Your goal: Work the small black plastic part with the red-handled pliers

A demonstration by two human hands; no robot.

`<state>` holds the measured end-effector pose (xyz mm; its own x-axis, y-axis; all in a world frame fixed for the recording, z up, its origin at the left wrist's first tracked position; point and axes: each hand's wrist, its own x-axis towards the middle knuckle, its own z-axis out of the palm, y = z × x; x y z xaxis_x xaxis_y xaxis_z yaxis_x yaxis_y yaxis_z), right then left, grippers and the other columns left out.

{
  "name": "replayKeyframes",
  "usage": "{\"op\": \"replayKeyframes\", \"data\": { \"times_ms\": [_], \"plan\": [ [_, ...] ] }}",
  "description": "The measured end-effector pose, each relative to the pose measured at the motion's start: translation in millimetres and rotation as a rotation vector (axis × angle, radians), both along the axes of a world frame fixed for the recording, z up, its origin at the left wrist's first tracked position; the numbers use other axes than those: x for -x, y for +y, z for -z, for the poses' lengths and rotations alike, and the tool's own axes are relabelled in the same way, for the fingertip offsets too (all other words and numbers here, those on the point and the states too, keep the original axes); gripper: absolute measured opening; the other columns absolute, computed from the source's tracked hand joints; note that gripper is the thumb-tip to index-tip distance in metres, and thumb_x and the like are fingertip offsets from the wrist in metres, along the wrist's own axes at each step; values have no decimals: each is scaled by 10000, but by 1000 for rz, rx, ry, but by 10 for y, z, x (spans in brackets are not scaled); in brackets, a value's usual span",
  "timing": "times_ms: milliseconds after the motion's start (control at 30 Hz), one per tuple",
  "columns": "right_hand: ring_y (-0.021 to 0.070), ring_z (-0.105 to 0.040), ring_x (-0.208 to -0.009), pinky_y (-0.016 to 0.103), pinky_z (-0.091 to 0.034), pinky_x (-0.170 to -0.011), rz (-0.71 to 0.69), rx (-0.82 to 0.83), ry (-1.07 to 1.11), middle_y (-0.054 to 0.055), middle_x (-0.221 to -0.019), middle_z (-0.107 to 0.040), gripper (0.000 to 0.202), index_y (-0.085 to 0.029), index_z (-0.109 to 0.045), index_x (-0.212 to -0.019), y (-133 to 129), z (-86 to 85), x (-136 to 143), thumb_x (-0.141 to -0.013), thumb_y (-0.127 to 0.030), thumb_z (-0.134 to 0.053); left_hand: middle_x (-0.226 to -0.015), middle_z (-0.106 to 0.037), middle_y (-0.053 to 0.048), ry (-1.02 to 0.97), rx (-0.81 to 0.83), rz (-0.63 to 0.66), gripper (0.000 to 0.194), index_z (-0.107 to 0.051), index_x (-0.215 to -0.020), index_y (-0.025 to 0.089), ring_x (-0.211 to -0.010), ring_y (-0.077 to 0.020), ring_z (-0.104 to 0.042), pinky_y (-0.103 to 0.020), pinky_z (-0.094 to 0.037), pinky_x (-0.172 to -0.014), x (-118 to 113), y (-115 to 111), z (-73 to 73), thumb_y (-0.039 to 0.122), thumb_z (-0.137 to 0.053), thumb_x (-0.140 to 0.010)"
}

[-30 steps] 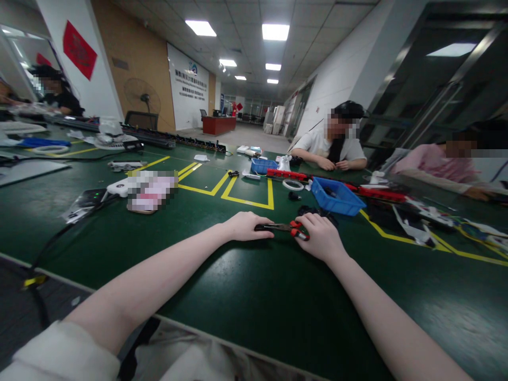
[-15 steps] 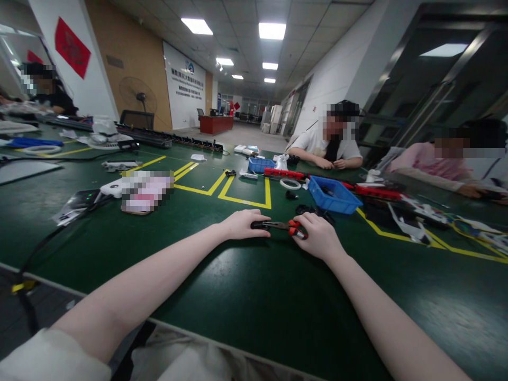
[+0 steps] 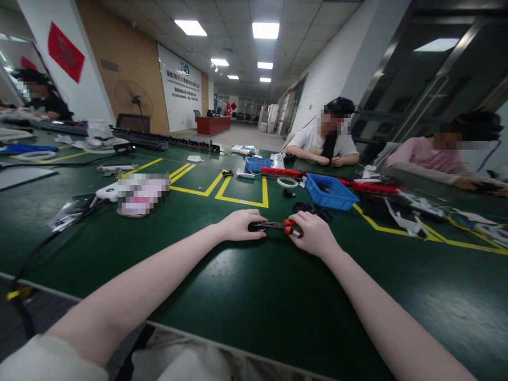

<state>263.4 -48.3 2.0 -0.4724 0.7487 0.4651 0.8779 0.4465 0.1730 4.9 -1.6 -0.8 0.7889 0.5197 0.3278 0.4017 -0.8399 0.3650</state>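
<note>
Your right hand [image 3: 315, 233] stays closed on the red-handled metal pliers [image 3: 283, 227], your left hand [image 3: 240, 224] still pinning a small black part [image 3: 254, 226] at their nose on the green table [image 3: 246, 296]; nothing has shifted.

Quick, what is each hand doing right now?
Left hand: closed on a small black part at the pliers' tip.
Right hand: closed around the red-handled pliers.
</note>
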Motion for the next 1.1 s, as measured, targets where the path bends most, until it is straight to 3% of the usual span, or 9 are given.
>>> {"op": "replayKeyframes", "data": {
  "times_ms": [167, 400, 633, 800, 1100],
  "plan": [
    [229, -568, -845, 327, -429, -754, -8, 16, -21, 89, -920, -634, 210, -188, -608, -963, -6, -7, 18, -772, -270, -573, -1095, -625, -73, -25, -38, 35, 421, -597, -1243, 192, -1006, -212, -604, -303, -466, -895, 4, 22, 38, 341, -599, -849],
    [230, -572, -837, 330, -445, -748, 5, 34, 10, 86, -916, -629, 225, -192, -610, -978, 31, 14, -15, -775, -281, -568, -1197, -621, -115, -30, -65, 10, 470, -519, -1332, 144, -1095, -224, -580, -334, -450, -949, -24, 53, 76, 367, -534, -918],
    [211, -584, -830, 309, -449, -732, 21, 47, 66, 73, -923, -629, 221, -194, -618, -979, 34, 5, -50, -787, -284, -561, -1302, -576, -91, -23, -208, -12, 364, -520, -1293, 199, -1259, -229, -478, -407, -313, -1097, -26, 45, 64, 353, -474, -966],
    [189, -589, -799, 285, -448, -687, 20, 124, 69, 54, -914, -621, 224, -205, -614, -992, 11, 0, -79, -798, -307, -568, -1171, -612, -95, -8, -165, 62, 254, -578, -1155, 180, -1136, -221, -535, -358, -427, -985, -33, 40, 57, 304, -460, -967],
    [185, -605, -814, 276, -449, -676, 9, 206, 133, 34, -923, -633, 213, -232, -607, -980, -17, -15, -43, -776, -280, -567, -1003, -581, -79, -8, -144, 68, 194, -550, -1026, 161, -987, -213, -518, -336, -442, -880, -48, 26, 61, 298, -422, -974]
  ]
}}
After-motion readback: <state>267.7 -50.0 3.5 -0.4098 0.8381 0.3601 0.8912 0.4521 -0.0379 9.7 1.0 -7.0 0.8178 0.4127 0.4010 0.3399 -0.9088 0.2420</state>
